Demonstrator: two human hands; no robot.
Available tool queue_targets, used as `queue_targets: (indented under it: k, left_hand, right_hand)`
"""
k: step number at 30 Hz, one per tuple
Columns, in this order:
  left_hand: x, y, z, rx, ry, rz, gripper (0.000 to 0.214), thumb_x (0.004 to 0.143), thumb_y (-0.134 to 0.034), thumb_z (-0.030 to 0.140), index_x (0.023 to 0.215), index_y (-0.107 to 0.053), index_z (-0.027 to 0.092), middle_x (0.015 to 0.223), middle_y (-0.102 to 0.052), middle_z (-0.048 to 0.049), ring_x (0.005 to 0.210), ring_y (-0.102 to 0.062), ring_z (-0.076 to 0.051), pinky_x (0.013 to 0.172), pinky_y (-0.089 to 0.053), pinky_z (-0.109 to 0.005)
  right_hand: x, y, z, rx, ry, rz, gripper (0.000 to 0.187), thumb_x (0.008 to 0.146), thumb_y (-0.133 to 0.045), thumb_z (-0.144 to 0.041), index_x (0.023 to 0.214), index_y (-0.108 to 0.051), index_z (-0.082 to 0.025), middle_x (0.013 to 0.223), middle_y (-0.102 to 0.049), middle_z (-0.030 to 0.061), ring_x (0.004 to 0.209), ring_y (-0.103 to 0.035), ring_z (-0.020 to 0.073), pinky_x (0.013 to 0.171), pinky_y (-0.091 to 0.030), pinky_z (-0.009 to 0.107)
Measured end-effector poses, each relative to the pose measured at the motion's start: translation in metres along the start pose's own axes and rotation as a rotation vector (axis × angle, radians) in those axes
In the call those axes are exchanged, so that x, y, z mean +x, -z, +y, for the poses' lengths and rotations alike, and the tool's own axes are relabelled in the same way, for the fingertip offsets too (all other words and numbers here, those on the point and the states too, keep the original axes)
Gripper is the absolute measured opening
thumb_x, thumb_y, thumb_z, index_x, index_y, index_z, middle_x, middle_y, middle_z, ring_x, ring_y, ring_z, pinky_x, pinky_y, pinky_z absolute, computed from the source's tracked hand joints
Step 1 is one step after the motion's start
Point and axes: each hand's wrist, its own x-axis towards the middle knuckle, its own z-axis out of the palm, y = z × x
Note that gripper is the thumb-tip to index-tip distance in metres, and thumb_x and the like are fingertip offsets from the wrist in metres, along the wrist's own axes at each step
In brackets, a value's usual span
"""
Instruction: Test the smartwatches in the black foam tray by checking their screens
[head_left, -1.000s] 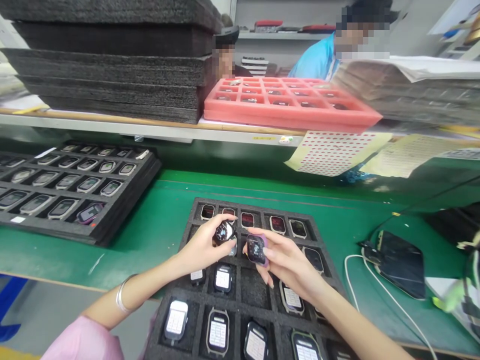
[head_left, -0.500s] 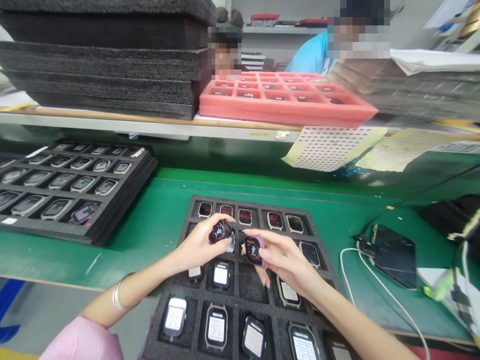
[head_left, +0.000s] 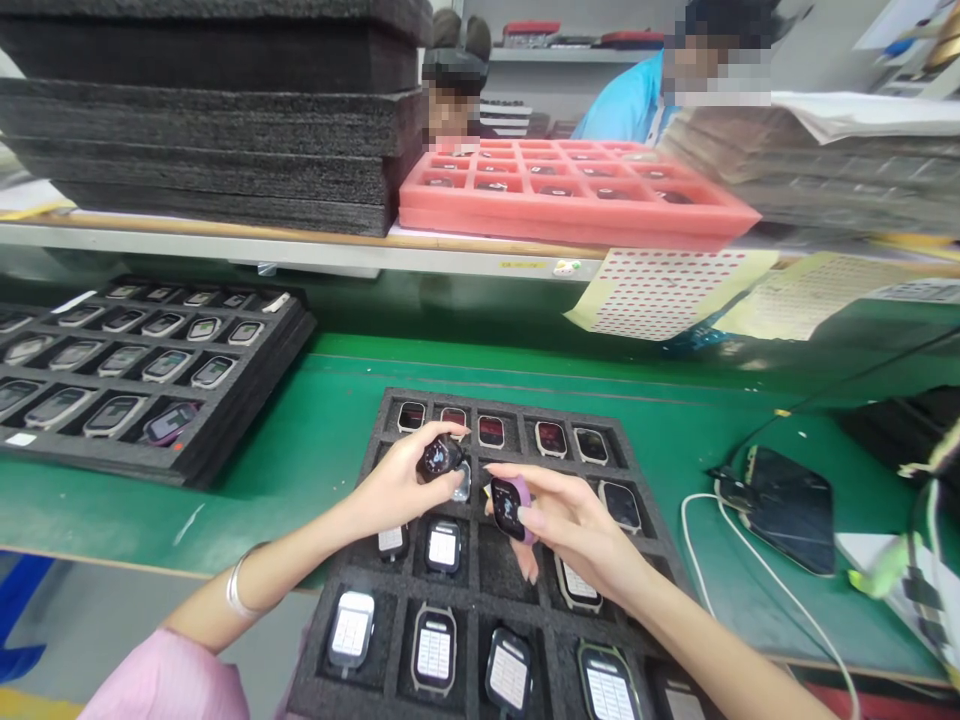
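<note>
On green mat (head_left: 322, 440): foam tray (head_left: 501, 562), phone (head_left: 795, 510); red tray (head_left: 570, 222) above

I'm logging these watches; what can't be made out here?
Head view throughout.
Fingers of the left hand cover part of the dark watch.
The purple watch in the right hand: screen too small to read.
The front tray: nearest row cut by the bottom edge.
The left tray is cut by the left edge.
The red tray: contents too small.
</note>
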Motion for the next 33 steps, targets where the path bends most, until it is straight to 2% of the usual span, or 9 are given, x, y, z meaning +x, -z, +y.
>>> queue_targets:
  k: [9, 20, 25, 30, 33]
  left_hand:
    - [-0.0015, 0.0006, -0.0029, 0.002, -0.029, 0.010, 0.040, 0.080, -0.058, 0.016, 0.119, -0.052, 0.019, 0.111, -0.061, -0.0049, 0.096, -0.058, -0.019, 0.085, -0.044, -0.028]
    - [-0.0013, -0.0024, -0.0058, 0.047, -0.039, 0.043, 0.036, 0.080, -0.057, 0.015, 0.116, -0.053, 0.019, 0.108, -0.062, -0.0046, 0.094, -0.058, -0.019, 0.085, -0.044, -0.028]
    - [-0.0015, -0.0010, -0.0040, 0.030, -0.060, 0.071, 0.040, 0.082, -0.056, 0.019, 0.121, -0.049, 0.020, 0.119, -0.059, -0.0063, 0.104, -0.057, -0.021, 0.092, -0.043, -0.031]
    - [-0.0051, -0.0003, -0.0005, 0.031, -0.093, 0.090, 0.037, 0.081, -0.057, 0.016, 0.118, -0.052, 0.020, 0.118, -0.060, -0.0053, 0.104, -0.057, -0.021, 0.093, -0.044, -0.032]
    - [-0.0059, -0.0020, -0.0016, -0.026, -0.066, 0.103, 0.040, 0.082, -0.059, 0.020, 0.122, -0.051, 0.022, 0.120, -0.058, -0.0059, 0.100, -0.058, -0.021, 0.085, -0.048, -0.030]
  right_hand:
    - [-0.0006, -0.0032, -0.0026, 0.020, 0.035, 0.016, 0.034, 0.085, -0.069, -0.024, 0.119, -0.065, -0.020, 0.070, -0.067, 0.0039, 0.049, -0.063, 0.0128, 0.047, -0.052, 0.021]
    - [-0.0012, -0.0054, -0.0035, 0.037, 0.009, 0.051, 0.036, 0.083, -0.070, -0.026, 0.118, -0.065, -0.018, 0.065, -0.065, 0.0026, 0.047, -0.062, 0.0137, 0.045, -0.051, 0.023]
    - [-0.0014, -0.0062, -0.0047, 0.027, 0.013, 0.077, 0.037, 0.082, -0.072, -0.026, 0.117, -0.065, -0.018, 0.069, -0.066, 0.0031, 0.047, -0.061, 0.0135, 0.044, -0.050, 0.023]
    - [-0.0037, -0.0068, -0.0050, 0.027, 0.015, 0.070, 0.037, 0.082, -0.071, -0.026, 0.117, -0.065, -0.017, 0.070, -0.066, 0.0036, 0.046, -0.061, 0.0132, 0.044, -0.049, 0.023]
    - [-0.0040, -0.0062, -0.0055, 0.031, 0.011, 0.064, 0.038, 0.083, -0.070, -0.027, 0.119, -0.063, -0.017, 0.071, -0.066, 0.0031, 0.048, -0.062, 0.0143, 0.045, -0.050, 0.025]
